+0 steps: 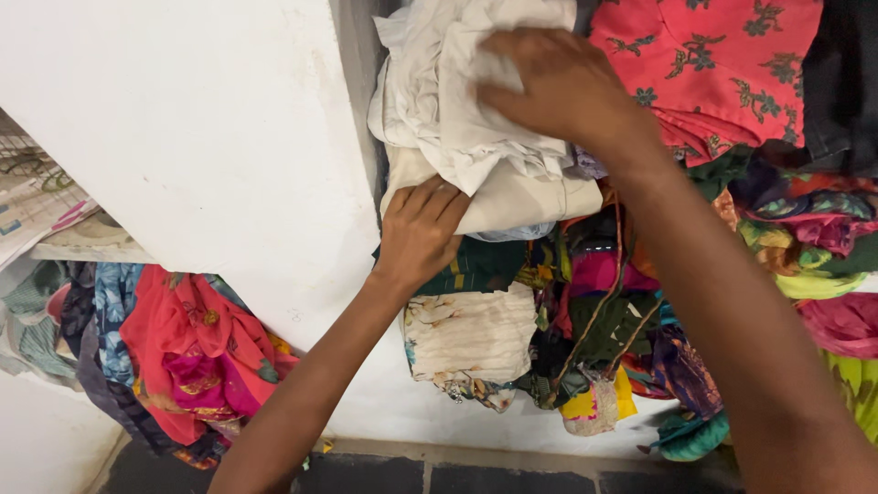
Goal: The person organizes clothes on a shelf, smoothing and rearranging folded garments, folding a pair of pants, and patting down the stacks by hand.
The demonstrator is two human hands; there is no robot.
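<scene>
Left hand [419, 229]: fingers together, pressed under the cream cloth bundle [476, 128]
Right hand [558, 87]: fingers spread — flat atop it; red floral garment [722, 64] beside

Setting: a home, most likely a clothes-storage corner. Evidence: 2 built-in masonry niches divided by a whitewashed wall [229, 155] with scuffed plaster. Right niche is packed with household clothing: folded cream and white cloth [476, 119] on top, a pink floral garment [713, 64] beside it, mixed printed fabrics [594, 320] crammed beneath. Left niche holds a red-orange garment [183, 348] hanging out over other prints, with papers [37, 201] on the shelf above, possibly newspaper; view too oblique to confirm. Dark stone floor [439, 476] at the base.
</scene>
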